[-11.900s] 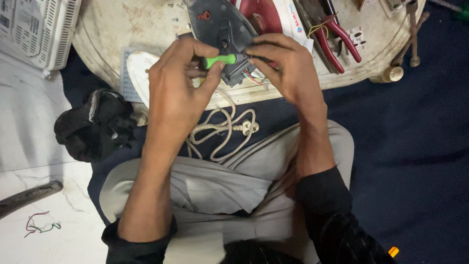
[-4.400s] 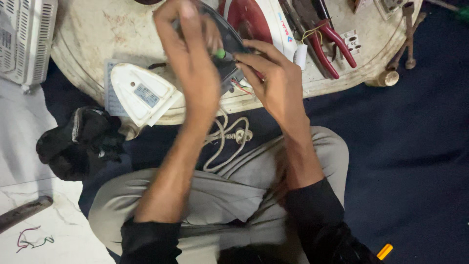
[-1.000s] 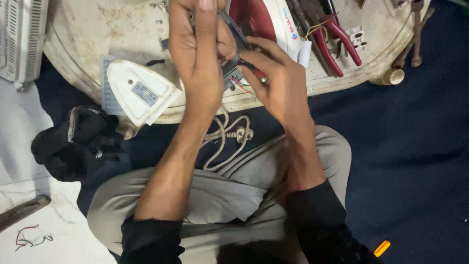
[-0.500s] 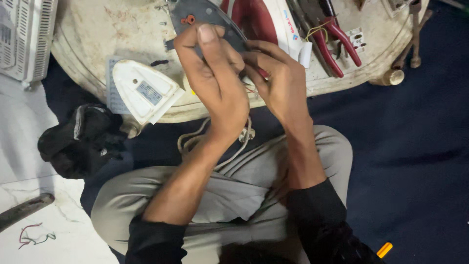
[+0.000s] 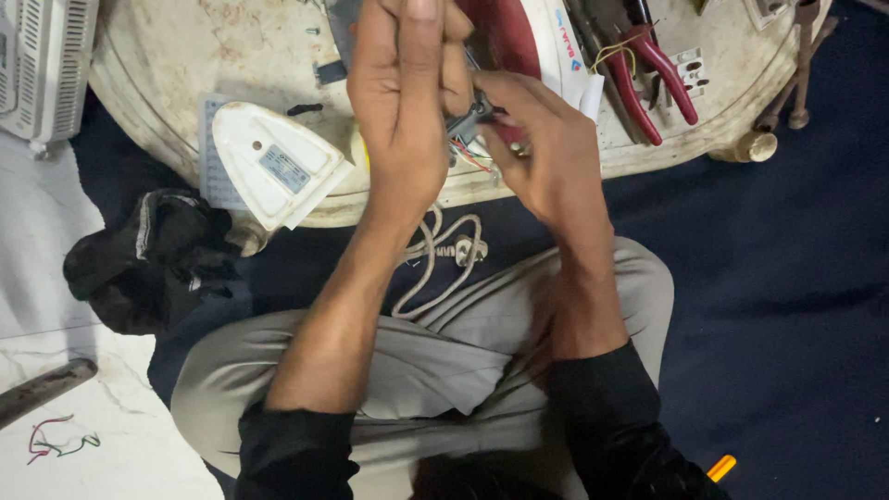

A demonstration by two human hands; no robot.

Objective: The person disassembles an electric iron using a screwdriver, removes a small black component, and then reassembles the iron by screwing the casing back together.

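Sitting cross-legged on a dark blue floor covering (image 5: 787, 306), the person worked at a round, stained cream counter (image 5: 176, 65) that filled the top of the view, with a pale marble floor (image 5: 56, 278) off to the left. By the look of it the job was mid-way: an iron lay dismantled, its red and white body (image 5: 532, 37) on the counter behind the hands and its white back cover (image 5: 278, 171) set aside. A black cloth (image 5: 153, 255) and a coiled white cord (image 5: 435, 259) lay below the counter's edge, red-handled pliers (image 5: 648, 74) up right. Raised over the counter, the left hand (image 5: 403, 102) was closed around a small grey part (image 5: 468, 116) with thin coloured wires, which the right hand (image 5: 546, 148) pinched at its fingertips; reassembly was seemingly all left to do
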